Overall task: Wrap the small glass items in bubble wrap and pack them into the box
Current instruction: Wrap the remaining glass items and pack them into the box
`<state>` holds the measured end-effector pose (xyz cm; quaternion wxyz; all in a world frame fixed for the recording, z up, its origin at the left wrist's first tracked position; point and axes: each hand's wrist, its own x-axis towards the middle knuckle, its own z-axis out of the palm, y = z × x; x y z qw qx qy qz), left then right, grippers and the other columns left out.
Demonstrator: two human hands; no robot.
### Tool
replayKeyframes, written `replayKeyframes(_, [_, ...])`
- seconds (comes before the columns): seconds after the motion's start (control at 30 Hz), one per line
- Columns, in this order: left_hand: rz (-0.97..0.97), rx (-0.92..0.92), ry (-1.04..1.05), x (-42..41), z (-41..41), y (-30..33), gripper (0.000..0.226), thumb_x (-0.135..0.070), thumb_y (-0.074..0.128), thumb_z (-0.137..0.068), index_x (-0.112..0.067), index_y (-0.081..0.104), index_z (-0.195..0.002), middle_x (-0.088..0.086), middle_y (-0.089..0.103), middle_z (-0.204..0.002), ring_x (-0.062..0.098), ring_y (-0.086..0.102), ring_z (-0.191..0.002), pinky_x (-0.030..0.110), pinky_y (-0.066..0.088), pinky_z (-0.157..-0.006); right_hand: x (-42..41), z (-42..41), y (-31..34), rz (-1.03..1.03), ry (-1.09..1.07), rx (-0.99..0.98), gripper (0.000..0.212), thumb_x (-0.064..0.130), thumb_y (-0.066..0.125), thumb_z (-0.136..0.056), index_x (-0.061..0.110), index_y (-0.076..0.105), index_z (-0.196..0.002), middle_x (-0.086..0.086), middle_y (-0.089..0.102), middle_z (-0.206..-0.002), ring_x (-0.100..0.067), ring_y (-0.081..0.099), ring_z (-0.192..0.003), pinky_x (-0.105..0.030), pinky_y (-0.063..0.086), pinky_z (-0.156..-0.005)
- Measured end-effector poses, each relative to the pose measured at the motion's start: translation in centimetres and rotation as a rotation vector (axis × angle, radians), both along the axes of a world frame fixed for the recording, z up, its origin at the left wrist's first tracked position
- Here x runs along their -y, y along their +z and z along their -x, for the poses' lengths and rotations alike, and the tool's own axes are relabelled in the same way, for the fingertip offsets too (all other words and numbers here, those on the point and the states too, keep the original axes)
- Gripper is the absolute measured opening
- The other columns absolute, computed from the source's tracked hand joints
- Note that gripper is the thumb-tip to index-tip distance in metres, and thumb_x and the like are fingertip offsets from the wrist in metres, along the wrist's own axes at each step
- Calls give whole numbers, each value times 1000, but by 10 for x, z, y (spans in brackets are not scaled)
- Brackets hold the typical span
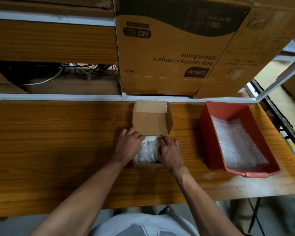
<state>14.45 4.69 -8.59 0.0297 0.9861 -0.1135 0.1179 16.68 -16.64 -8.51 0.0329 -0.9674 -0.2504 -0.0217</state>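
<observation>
A wooden table bears a small cardboard box and red bin.

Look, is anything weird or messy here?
Mostly tidy. The big detergent carton on the shelf stands upside down, its printing inverted. Both hands press the bubble-wrapped bundle into the small box.
</observation>
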Motion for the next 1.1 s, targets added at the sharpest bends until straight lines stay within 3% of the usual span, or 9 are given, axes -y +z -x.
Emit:
replayKeyframes(0.17, [-27,-38,43,2,3,6,27,-17,53,-87,-26,74,-102,-5,75,-94,26,57,-103,44,39,-82,-8,10,-5,-16,-84,-5,51,42,36,-100,14,54,-138,-10,61,-132,-26,61,-120,-54,39,-109])
replayKeyframes(0.3, [-61,-78,54,4,4,5,22,-18,61,-88,-25,76,-102,-5,74,-98,26,54,-107,44,38,-83,-18,16,-10,33,-156,-45,53,48,36,-105,13,50,-143,-9,55,-140,-27,57,-127,-61,35,-112])
replayKeyframes(0.47, [-81,-107,52,3,12,1,23,-22,69,-89,-20,78,-110,-1,68,-113,27,53,-112,46,36,-85,-19,18,-12,4,-182,-33,54,46,42,-101,11,50,-142,-12,55,-140,-30,55,-128,-57,39,-107])
replayKeyframes(0.7, [-135,-204,72,8,15,6,35,-22,47,-91,-17,74,-114,1,72,-110,29,52,-117,47,34,-87,-25,13,-7,10,-203,-148,60,57,32,-105,14,40,-147,-11,43,-151,-27,59,-128,-63,24,-120])
replayKeyframes(0.87, [-113,-198,79,12,19,9,55,-31,24,-93,-15,72,-115,4,74,-108,30,53,-119,47,35,-87,-31,12,-9,-169,-317,-278,85,81,35,-96,18,32,-152,-7,32,-160,-26,40,-147,-69,10,-123])
replayKeyframes(1.1, [-62,-214,13,10,21,9,42,-24,60,-93,-19,69,-133,-1,67,-133,28,52,-127,47,35,-92,-32,14,-11,-135,-315,-316,68,80,32,-97,35,31,-148,-11,32,-156,-30,46,-143,-70,8,-122])
